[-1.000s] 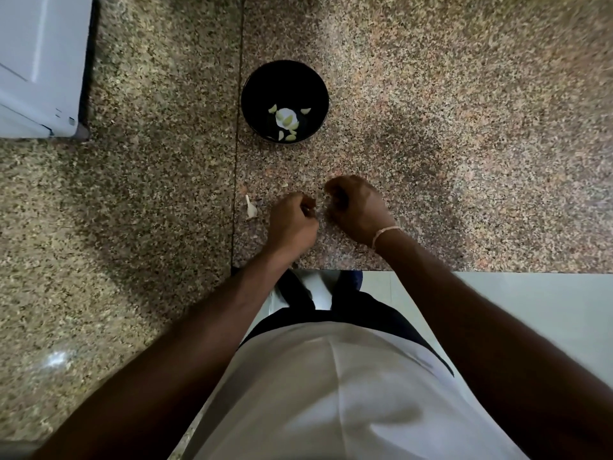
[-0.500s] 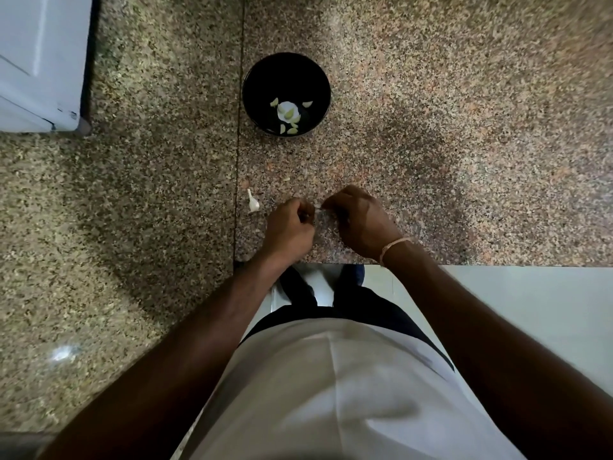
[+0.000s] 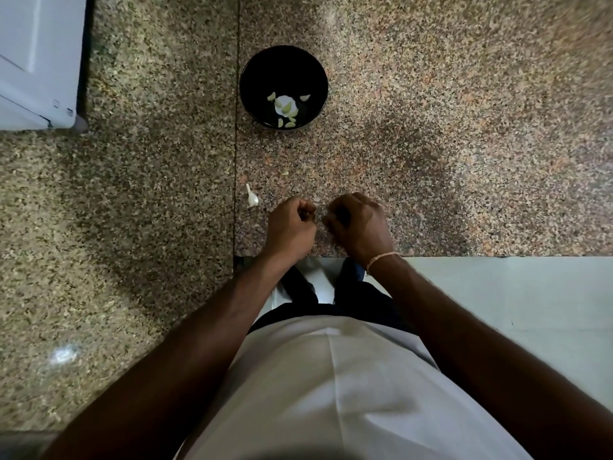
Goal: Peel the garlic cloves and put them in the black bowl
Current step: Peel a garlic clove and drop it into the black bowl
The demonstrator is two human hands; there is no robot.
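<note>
Drew slightly apart since earlier frame | left hand (image 3: 290,227) curled, right hand (image 3: 360,224) curled | held contents hidden, cannot tell | over granite counter (image 3: 431,144)

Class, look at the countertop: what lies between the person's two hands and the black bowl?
In the head view, only speckled stone, with one small pale scrap, separates the hands from the black bowl.
</note>
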